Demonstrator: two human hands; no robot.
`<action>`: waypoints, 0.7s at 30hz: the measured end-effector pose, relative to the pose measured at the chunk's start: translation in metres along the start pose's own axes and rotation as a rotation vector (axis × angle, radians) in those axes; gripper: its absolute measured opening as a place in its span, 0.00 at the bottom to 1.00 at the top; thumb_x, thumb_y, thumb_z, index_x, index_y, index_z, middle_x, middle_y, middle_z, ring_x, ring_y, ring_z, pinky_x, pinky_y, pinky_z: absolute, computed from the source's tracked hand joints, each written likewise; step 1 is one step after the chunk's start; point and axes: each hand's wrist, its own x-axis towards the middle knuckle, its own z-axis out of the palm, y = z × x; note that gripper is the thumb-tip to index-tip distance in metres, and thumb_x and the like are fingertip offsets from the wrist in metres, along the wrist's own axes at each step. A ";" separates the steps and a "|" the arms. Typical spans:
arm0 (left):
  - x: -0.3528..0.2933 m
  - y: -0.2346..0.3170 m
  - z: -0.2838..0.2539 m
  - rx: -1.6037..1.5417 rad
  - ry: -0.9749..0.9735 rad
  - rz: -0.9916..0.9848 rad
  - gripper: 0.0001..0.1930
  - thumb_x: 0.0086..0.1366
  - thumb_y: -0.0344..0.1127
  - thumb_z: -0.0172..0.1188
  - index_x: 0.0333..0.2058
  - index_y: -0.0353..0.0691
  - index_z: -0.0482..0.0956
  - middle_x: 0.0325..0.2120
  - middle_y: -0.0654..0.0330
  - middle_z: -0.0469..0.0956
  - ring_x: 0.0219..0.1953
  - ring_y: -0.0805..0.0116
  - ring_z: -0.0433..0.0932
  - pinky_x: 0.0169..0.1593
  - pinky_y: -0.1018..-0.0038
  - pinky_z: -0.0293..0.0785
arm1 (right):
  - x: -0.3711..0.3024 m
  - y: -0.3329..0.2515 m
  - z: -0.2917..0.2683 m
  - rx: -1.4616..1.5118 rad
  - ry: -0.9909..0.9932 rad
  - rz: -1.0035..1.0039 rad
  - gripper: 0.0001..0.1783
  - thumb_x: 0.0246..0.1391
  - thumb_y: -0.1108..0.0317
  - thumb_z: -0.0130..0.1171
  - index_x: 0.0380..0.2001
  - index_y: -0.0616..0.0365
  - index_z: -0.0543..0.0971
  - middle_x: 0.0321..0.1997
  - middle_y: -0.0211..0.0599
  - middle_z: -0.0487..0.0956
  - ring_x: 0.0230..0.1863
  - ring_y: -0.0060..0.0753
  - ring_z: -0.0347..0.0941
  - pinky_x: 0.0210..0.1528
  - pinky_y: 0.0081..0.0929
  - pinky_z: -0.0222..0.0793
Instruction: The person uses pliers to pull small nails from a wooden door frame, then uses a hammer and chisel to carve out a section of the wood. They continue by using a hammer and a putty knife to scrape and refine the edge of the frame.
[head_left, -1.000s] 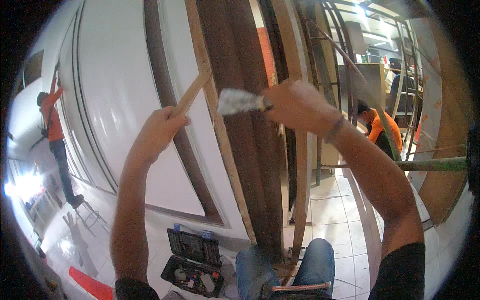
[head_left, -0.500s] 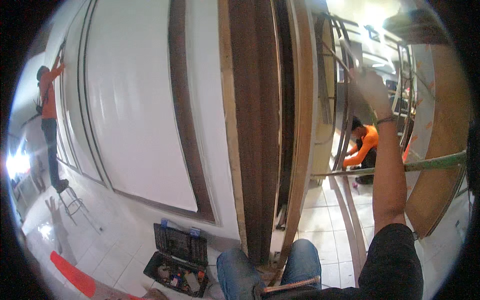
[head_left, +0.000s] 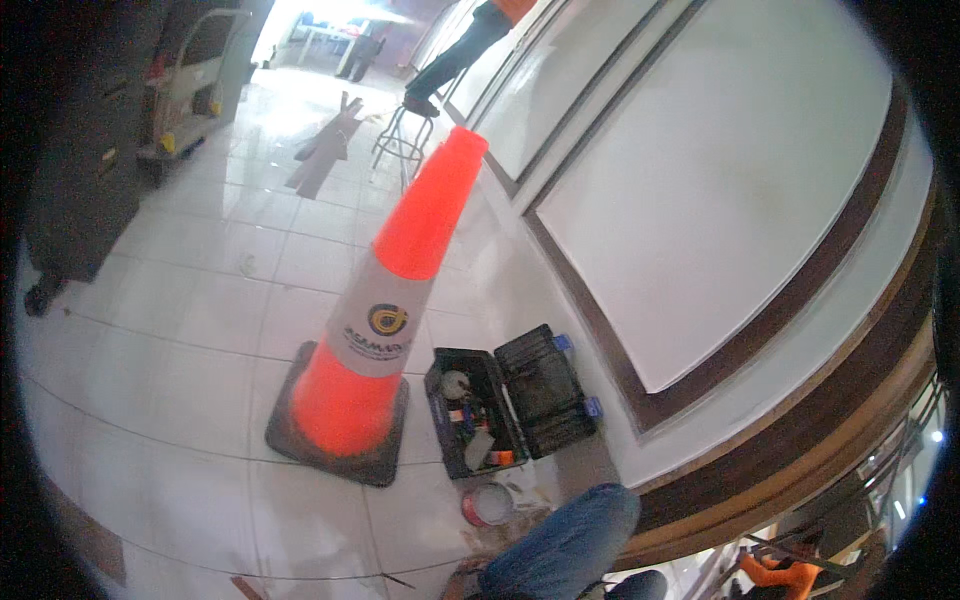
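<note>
Neither of my hands shows at this moment. My bent leg in blue jeans [head_left: 565, 540] comes in at the lower edge. Near it stands an open black toolbox [head_left: 548, 400], its lid folded back against the wall side. Inside lie several small items, among them a round pale piece and something orange, too blurred to name. A round tin [head_left: 488, 504] with a pale top rests on the floor between the toolbox and my knee. Left of the toolbox, an orange traffic cone [head_left: 420, 225] with a white band stands upright on its dark base.
White wall panels [head_left: 740, 190] with brown strips rise at the right. A person on a stool [head_left: 400, 140] is at the far end; another in an orange sleeve [head_left: 785, 572] is low at right. Boards [head_left: 325, 155] lie on the tiles. A trolley [head_left: 190, 110] and dark cabinet [head_left: 85, 190] stand left.
My view has swung left and down, toward the cone and toolbox. My right arm, raised beside a metal frame before, has left the picture.
</note>
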 end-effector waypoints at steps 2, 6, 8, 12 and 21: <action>-0.002 -0.031 -0.001 -0.024 0.087 -0.110 0.16 0.66 0.38 0.48 0.47 0.33 0.74 0.36 0.55 0.74 0.37 0.64 0.73 0.44 0.69 0.69 | -0.002 -0.002 0.005 0.003 -0.014 0.002 0.29 0.59 0.44 0.49 0.42 0.62 0.78 0.42 0.56 0.79 0.45 0.55 0.75 0.48 0.46 0.70; -0.029 -0.088 0.002 -0.030 0.223 -0.359 0.17 0.67 0.38 0.47 0.47 0.33 0.74 0.38 0.54 0.74 0.39 0.63 0.73 0.45 0.69 0.69 | -0.006 0.009 0.013 -0.009 -0.044 0.018 0.28 0.59 0.45 0.49 0.43 0.62 0.77 0.42 0.56 0.78 0.45 0.55 0.75 0.48 0.46 0.70; -0.045 -0.110 0.015 -0.034 0.260 -0.467 0.17 0.67 0.38 0.46 0.48 0.33 0.74 0.39 0.54 0.74 0.39 0.62 0.73 0.46 0.69 0.69 | -0.007 0.020 0.013 -0.029 -0.055 0.034 0.28 0.59 0.46 0.49 0.44 0.62 0.77 0.43 0.56 0.78 0.45 0.55 0.75 0.48 0.46 0.70; -0.072 -0.148 0.041 -0.043 0.323 -0.644 0.17 0.68 0.38 0.45 0.48 0.33 0.74 0.40 0.53 0.74 0.41 0.61 0.74 0.47 0.68 0.69 | -0.012 0.049 0.016 -0.061 -0.051 0.077 0.27 0.59 0.47 0.49 0.45 0.62 0.76 0.43 0.56 0.78 0.45 0.55 0.75 0.47 0.46 0.70; -0.106 -0.147 0.057 0.186 0.526 -0.709 0.18 0.70 0.37 0.41 0.50 0.33 0.73 0.44 0.51 0.75 0.45 0.57 0.74 0.51 0.68 0.68 | 0.069 0.114 0.001 -0.238 0.003 0.137 0.25 0.60 0.50 0.50 0.48 0.62 0.74 0.44 0.56 0.78 0.46 0.54 0.75 0.47 0.46 0.70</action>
